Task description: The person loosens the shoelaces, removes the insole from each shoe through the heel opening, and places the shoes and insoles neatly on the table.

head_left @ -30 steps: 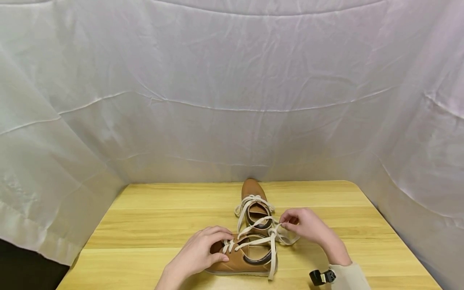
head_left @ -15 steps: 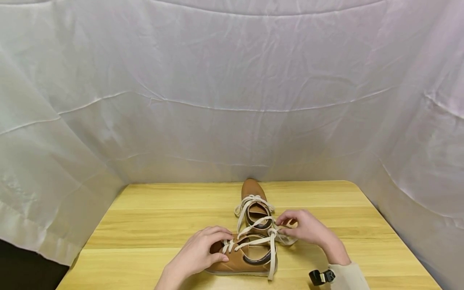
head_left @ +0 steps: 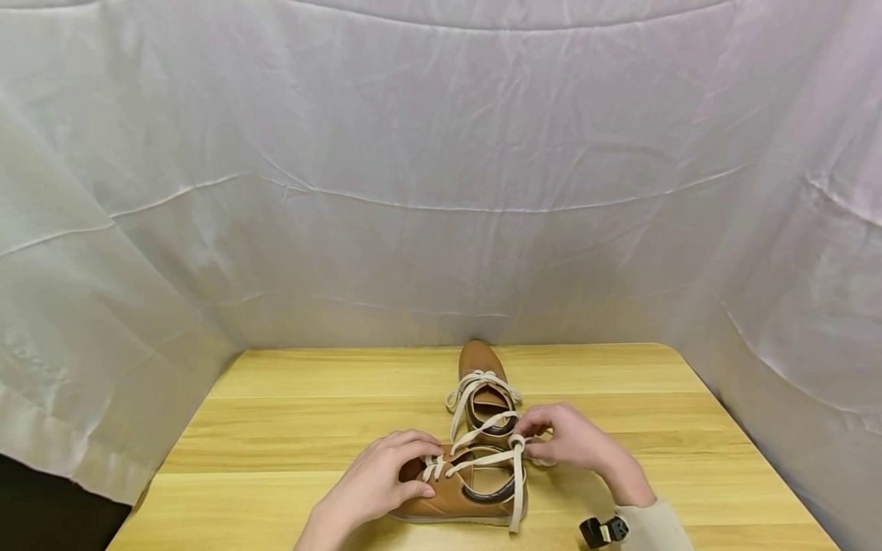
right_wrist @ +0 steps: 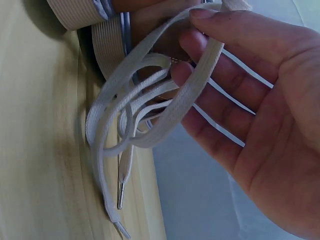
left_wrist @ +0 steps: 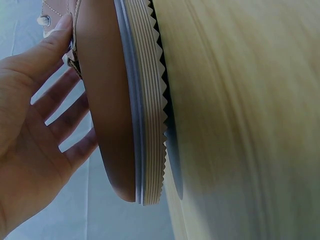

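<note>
A brown leather shoe (head_left: 448, 505) lies sideways near me, toe to the left, with its cream shoelace (head_left: 517, 490) knotted at the heel end. My left hand (head_left: 379, 474) holds it over the front, thumb on the near side and fingers on the far side. In the left wrist view, the thumb lies beside the eyelets above the shoe's toe (left_wrist: 102, 115). My right hand (head_left: 568, 440) pinches the lace close to the knot between thumb and fingertips. The right wrist view has lace loops (right_wrist: 172, 117) hanging below those fingers, with metal-tipped ends.
Behind the near shoe stands a second brown shoe (head_left: 477, 358), toe pointing away, its cream laces crossing toward the first. Both are on a wooden table (head_left: 310, 413). Pale cloth (head_left: 441, 252) hangs behind the table and at both sides. A black device (head_left: 602, 531) sits by the right sleeve.
My right hand has moved left and slightly toward me, in to the knot, and the lace loop at its side has drawn in with it. The left hand and both shoes have stayed put.
</note>
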`<state>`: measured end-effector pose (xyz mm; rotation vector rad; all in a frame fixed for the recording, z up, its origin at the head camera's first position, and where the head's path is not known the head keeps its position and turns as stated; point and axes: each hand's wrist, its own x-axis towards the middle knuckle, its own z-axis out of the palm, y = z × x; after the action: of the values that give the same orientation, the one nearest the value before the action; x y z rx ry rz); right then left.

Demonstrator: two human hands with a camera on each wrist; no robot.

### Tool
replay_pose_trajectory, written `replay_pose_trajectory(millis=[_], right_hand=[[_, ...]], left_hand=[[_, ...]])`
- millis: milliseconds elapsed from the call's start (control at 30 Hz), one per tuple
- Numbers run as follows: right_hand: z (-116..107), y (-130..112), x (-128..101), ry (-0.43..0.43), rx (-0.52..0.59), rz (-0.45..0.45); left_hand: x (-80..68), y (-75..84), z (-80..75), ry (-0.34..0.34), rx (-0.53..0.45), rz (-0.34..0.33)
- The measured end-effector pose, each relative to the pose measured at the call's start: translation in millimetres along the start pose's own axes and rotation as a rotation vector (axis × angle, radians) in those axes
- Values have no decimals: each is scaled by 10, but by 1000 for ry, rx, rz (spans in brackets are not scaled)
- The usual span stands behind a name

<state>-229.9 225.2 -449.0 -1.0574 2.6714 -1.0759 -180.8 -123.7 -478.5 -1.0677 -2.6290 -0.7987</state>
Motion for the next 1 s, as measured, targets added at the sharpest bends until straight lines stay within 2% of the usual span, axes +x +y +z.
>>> replay_pose_trajectory(millis=[567, 800, 1000], right_hand=[[-9, -1, -6, 3, 79, -53], [-41, 4, -11, 25, 108, -47], [-80, 7, -29, 74, 73, -10]], left_hand=[[-9, 8, -2, -6, -4, -9], [-9, 4, -2, -5, -1, -3], [-10, 16, -10, -16, -6, -21]])
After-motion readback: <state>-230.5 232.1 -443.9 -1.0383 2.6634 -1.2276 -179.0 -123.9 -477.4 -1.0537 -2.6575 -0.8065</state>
